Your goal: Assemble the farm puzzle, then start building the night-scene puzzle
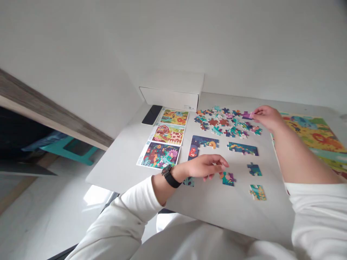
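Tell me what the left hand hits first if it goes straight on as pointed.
The left hand would probably meet the dark-blue jigsaw piece to its right; height is unclear, so it may pass above.

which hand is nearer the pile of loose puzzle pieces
Right. The right hand is at the right edge of the pile; the left hand is on its near side, farther away.
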The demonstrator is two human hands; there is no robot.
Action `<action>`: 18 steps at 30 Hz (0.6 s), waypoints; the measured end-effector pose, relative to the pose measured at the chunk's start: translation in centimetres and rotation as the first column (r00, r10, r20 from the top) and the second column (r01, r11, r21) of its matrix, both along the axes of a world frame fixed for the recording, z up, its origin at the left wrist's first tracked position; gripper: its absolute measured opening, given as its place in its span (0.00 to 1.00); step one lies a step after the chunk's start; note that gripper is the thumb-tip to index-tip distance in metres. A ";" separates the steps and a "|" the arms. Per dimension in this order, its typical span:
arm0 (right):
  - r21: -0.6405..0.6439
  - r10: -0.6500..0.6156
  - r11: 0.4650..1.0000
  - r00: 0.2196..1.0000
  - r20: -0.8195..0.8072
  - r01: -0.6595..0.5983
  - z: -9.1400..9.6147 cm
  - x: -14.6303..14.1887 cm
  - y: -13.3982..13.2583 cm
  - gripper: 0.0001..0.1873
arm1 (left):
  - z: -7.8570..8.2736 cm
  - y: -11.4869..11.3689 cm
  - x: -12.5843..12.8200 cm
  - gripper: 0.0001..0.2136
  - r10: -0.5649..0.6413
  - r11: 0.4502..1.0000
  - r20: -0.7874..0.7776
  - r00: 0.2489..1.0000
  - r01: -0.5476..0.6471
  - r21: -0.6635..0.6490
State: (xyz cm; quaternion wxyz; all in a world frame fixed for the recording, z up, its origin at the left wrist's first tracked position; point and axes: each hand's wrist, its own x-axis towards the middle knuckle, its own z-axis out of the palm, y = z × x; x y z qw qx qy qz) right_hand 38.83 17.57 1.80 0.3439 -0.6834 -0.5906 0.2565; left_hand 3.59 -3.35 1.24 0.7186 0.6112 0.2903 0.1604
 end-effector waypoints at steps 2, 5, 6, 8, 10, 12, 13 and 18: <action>-0.020 0.005 1.000 0.968 -0.252 -0.010 0.8 -0.4 -3.0 0.10 | 0.5 -0.6 0.1 0.18 -0.053 0.998 -0.024 0.998 0.054 0.036; -0.015 0.127 0.990 0.923 -0.364 -0.142 1.7 -1.1 -8.4 0.14 | 1.1 -1.5 0.2 0.19 -0.080 0.992 -0.058 0.995 0.085 0.095; -0.017 0.165 0.983 0.914 -0.371 -0.184 1.9 -1.3 -10.3 0.17 | 1.2 -1.7 0.3 0.19 -0.075 0.990 -0.068 0.995 0.083 0.116; -0.047 0.206 0.969 0.897 -0.391 -0.243 2.1 -1.7 -14.0 0.23 | 1.4 -2.1 0.7 0.18 -0.024 0.988 -0.079 0.997 0.035 0.149; -0.061 0.222 0.961 0.883 -0.414 -0.270 2.1 -2.4 -17.1 0.27 | 1.4 -2.3 1.3 0.16 0.084 0.982 -0.081 0.993 -0.069 0.174; -0.042 0.248 0.954 0.860 -0.445 -0.297 2.0 -3.2 -19.4 0.31 | 1.2 -2.6 2.3 0.14 0.206 0.963 -0.077 0.976 -0.188 0.195; -0.034 0.252 0.953 0.849 -0.464 -0.302 1.8 -3.6 -20.3 0.31 | 1.1 -2.7 2.9 0.13 0.253 0.951 -0.075 0.965 -0.234 0.202; -0.034 0.306 0.926 0.802 -0.513 -0.375 0.9 -5.5 -22.4 0.31 | 0.2 -3.5 5.6 0.09 0.347 0.925 -0.075 0.935 -0.328 0.193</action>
